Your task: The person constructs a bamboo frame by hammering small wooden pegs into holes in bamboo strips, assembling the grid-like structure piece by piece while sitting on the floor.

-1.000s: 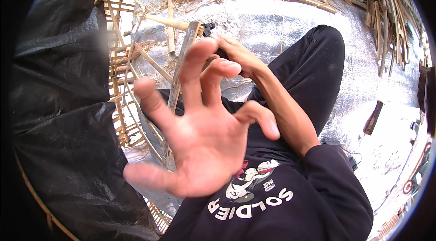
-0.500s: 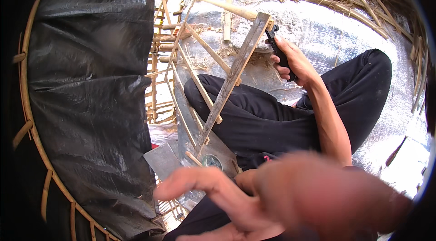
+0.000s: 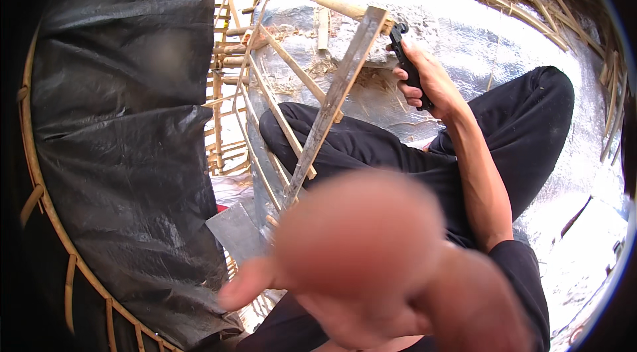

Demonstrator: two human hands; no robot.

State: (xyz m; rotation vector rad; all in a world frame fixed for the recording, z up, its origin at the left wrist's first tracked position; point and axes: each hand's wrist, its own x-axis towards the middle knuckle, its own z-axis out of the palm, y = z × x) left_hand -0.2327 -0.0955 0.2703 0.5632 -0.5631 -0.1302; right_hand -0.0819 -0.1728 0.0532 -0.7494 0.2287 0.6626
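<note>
Right hand (image 3: 431, 83) was clamped round a slim black hand tool (image 3: 411, 72), part of its handle hidden; tool's upper end lay just beside the top of a long, weathered wooden bar (image 3: 338, 100). Blurred left hand (image 3: 358, 246) covered the bar's foot; its grip could not be told.

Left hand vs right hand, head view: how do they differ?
The left hand looms large and blurred up close; the right hand appears smaller and sharper, farther off. The right hand grips a black handheld tool; whether the left hand holds anything can't be told. Both are bare.
</note>
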